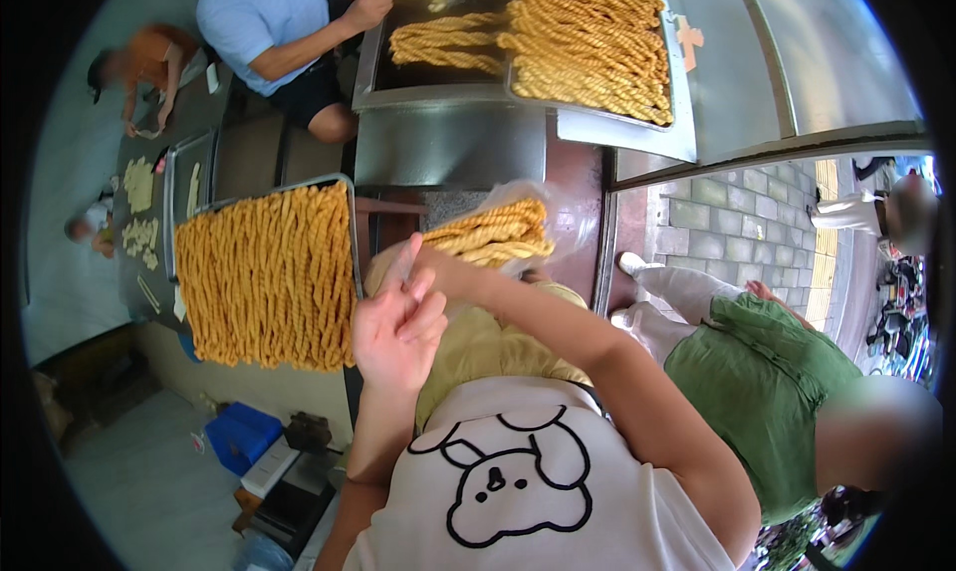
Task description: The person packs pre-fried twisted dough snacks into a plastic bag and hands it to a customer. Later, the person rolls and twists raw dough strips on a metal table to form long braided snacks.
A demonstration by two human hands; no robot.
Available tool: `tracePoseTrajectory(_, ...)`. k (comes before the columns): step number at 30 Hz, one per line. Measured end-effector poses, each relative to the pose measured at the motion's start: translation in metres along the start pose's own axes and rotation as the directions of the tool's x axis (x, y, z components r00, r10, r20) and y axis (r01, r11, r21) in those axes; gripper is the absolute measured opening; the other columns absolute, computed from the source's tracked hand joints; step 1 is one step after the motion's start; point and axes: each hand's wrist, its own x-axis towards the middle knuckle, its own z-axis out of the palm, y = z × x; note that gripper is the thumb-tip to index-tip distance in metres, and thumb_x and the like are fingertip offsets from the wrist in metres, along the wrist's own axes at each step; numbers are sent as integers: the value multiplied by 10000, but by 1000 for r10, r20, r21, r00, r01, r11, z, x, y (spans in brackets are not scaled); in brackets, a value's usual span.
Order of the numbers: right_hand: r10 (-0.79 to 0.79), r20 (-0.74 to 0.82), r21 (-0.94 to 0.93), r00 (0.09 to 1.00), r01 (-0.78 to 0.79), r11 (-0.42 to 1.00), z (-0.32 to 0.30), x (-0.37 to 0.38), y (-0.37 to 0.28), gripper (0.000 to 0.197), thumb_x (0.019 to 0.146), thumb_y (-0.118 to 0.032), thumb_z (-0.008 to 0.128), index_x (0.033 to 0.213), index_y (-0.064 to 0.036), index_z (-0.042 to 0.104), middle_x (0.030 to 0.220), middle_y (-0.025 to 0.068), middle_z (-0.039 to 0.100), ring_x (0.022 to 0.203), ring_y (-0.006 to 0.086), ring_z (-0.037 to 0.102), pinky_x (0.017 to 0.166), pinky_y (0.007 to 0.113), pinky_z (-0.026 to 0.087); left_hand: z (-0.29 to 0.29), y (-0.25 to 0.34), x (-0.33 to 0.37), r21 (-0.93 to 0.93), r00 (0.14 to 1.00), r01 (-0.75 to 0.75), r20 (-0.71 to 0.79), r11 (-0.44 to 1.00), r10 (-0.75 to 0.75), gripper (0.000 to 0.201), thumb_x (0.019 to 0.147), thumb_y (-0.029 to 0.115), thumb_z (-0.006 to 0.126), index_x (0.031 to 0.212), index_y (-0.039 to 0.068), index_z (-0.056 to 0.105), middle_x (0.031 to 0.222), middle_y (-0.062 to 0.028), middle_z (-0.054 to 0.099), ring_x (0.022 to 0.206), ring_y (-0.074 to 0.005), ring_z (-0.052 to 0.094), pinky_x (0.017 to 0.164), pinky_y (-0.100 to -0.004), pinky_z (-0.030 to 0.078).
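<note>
Bagged twists [493,230] near left hand [400,322], palm up, half uncurled; right hand [428,261], grip unclear.

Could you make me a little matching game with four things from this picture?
Things:
1. clear plastic bag
2. blue container
3. green shirt
4. left hand

Descriptions:
A. worn, at the picture's right
B. palm in view
C. has golden twists inside
D. in the picture's lower left

Right pairs: 1-C, 2-D, 3-A, 4-B.
</note>
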Motion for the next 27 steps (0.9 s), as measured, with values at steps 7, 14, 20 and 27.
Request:
tracePoseTrajectory(7, 269, -20, 159, 963, -263, 952, -44, -38, 41, 279, 846, -245, 629, 1070, -82, 668, 1114, 133, 638, 1008, 264, 618, 870, 344, 489, -18, 5, 0, -4, 989, 3, -145, 1000, -4, 583, 888, 253, 444, 1381, -45, 356, 889, 2, 427, 542, -53, 326, 491, -179, 283)
tracePoseTrajectory(14, 274, -783, -441, 559, -808, 390, -216, -91, 191, 351, 763, -129, 653, 1103, -68, 592, 1043, 129, 624, 1027, 329, 557, 891, 407, 449, -32, -7, 8, 118, 949, 56, -315, 991, -16, 551, 898, 274, 398, 1359, -28, 409, 835, 18, 413, 499, -49, 281, 469, -179, 245)
tracePoseTrajectory(20, 124, -638, -726, 760, -647, 234, -265, -62, 231, 457, 683, -240, 743, 1084, -87, 586, 1105, 88, 549, 1093, 258, 507, 931, 400, 411, -28, -12, 20, 124, 929, 58, -370, 991, -8, 530, 886, 252, 390, 1349, 2, 448, 821, 17, 404, 502, -57, 274, 480, -180, 242)
tracePoseTrajectory(27, 272, -533, -799, 801, -583, 151, -274, -51, 228, 627, 655, -289, 760, 1187, -46, 535, 1073, 62, 509, 1049, 223, 488, 911, 342, 391, -20, -18, 35, 123, 914, 35, -405, 992, 18, 535, 890, 259, 393, 1356, -2, 433, 814, 15, 395, 509, -59, 271, 485, -181, 239)
